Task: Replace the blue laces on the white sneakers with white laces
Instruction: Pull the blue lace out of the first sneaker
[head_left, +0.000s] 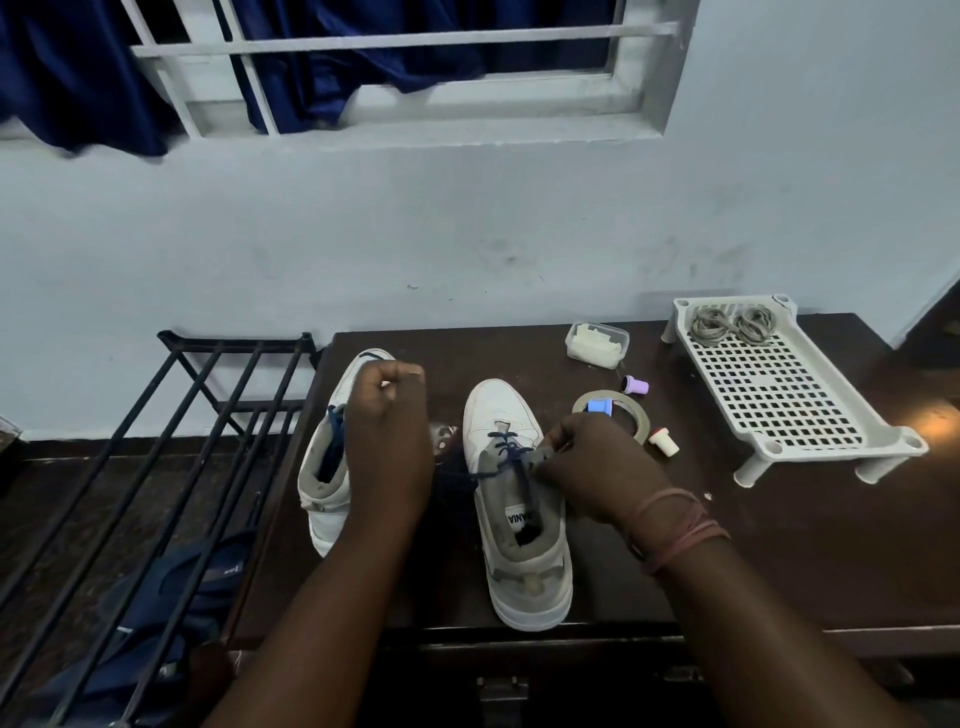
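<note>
Nearest you on the dark table (779, 561) stand two white sneakers (519, 519), both with blue laces (506, 452). Your right hand (592, 467) pinches the right shoe's eyelet edge; your left hand (387, 431) is raised, fingers curled, contents unclear. Farther right, two coiled white laces (732, 325) sit in one slotted tray (789, 395) by the wall.

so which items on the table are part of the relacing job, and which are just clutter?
In the job:
- right sneaker, blue lace partly out
- left sneaker, still laced blue
- coiled laces in the white rack
- left hand, right hand

Lying about:
- tape roll
- tub
- purple cap
- black rack
</note>
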